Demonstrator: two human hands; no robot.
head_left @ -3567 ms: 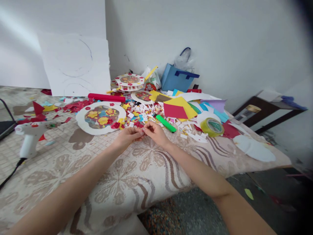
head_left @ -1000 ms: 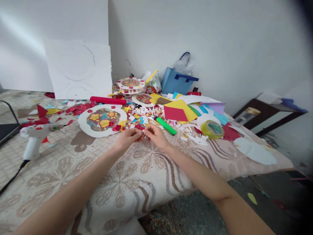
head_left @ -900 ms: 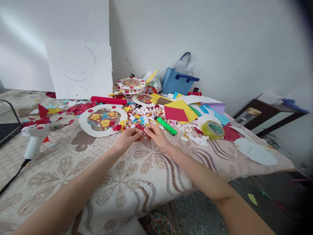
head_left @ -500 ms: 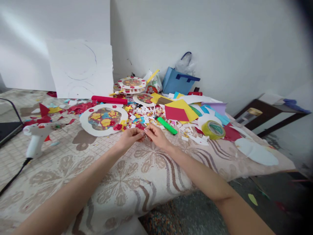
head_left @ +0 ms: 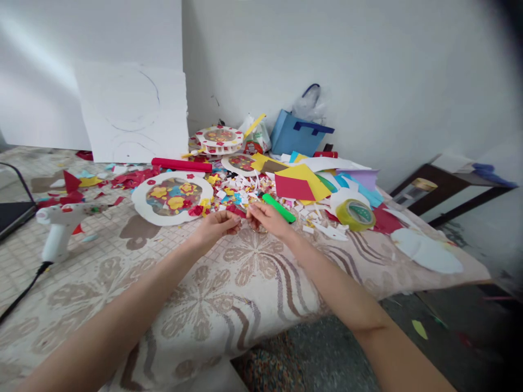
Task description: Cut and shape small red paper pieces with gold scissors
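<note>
Over the front of the scrap pile, my left hand (head_left: 223,225) is closed in a pinch on a small red paper piece (head_left: 237,210), which shows just above the fingertips. Close by on the right is my right hand (head_left: 267,219), its fingers curled together; anything between them is hidden. A narrow gap separates the two hands. The green tube-like piece (head_left: 279,208) lies just behind my right hand. To the left of my left hand rests a white scalloped paper frame (head_left: 141,204) with yellow, red and blue flowers in its see-through middle.
A white glue gun (head_left: 57,234) with a black cord stands at left. Paper scraps (head_left: 245,188), a red roll (head_left: 182,164), coloured sheets (head_left: 298,188) and yellow tape (head_left: 355,216) spread behind. A flowered lantern-like piece (head_left: 219,137) and blue bag (head_left: 300,133) stand by the wall.
My hands, which met at the fingertips, have drawn slightly apart. The right hand's fingers have curled more downward. The view has shifted a little.
</note>
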